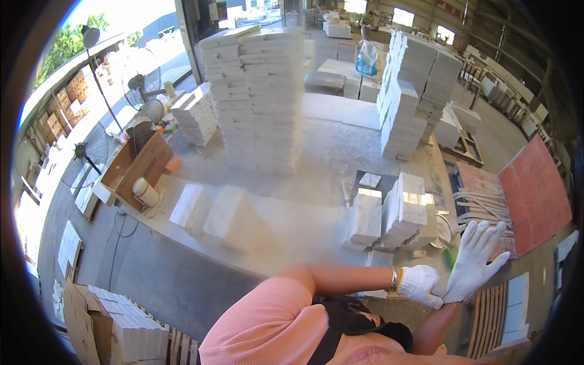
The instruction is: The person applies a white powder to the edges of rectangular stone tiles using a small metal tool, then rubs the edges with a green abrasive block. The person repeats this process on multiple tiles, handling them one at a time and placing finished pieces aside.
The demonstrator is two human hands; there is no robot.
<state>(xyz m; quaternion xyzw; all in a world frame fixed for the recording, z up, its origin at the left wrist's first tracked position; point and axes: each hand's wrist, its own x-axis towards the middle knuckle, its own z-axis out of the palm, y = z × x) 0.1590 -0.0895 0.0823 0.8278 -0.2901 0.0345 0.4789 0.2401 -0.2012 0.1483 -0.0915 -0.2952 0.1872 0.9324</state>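
White knit work gloves cover both my hands, out to the right over the near edge of the worktable. My left hand (421, 286) reaches across my body, a bracelet at its wrist, and its closed fingers pinch the cuff of the glove (465, 281) on my right hand. Raised with spread fingers, my right hand (477, 258) holds nothing. Left of it stand short stacks of white marble tiles (404, 204) on the table, with a round metal dish (443, 231) and a green item (450, 255) beside them.
Tall stacks of pale stone tiles (261, 100) rise at the back, more (417, 85) at back right. White dust hangs over the table around pale blocks (228, 216). A cardboard box (137, 161) and standing fans (85, 152) are left; a red panel (538, 198) is right.
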